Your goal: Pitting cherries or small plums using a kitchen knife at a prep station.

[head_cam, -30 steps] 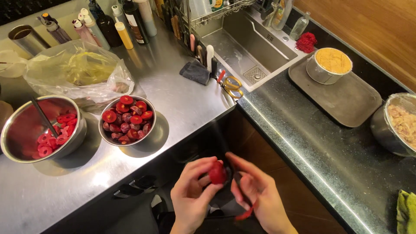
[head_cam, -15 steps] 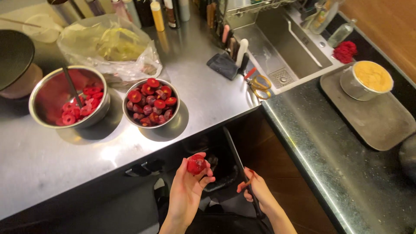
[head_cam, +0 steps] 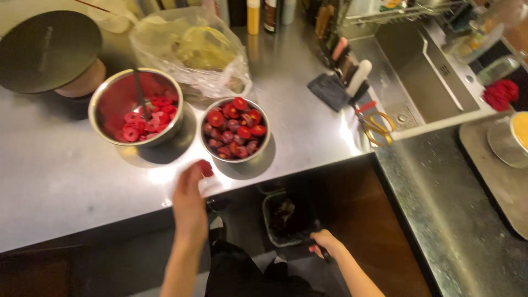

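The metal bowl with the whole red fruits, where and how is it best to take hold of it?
Probably grip the metal bowl by its thin upper rim, coming from above on the near side, where the counter is bare. The walls curve and look slippery, and fruit fills the inside. The left hand, holding a red fruit, is already beside that near edge.

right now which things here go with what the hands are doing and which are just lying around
In use:
- left hand holding a red fruit piece
- right hand gripping a dark tool, too blurred to name
- bowl of whole red fruit
- bowl of cut red rings
- bin below the counter

Lying about:
- plastic bag
- scissors
- sink
- dark round lid
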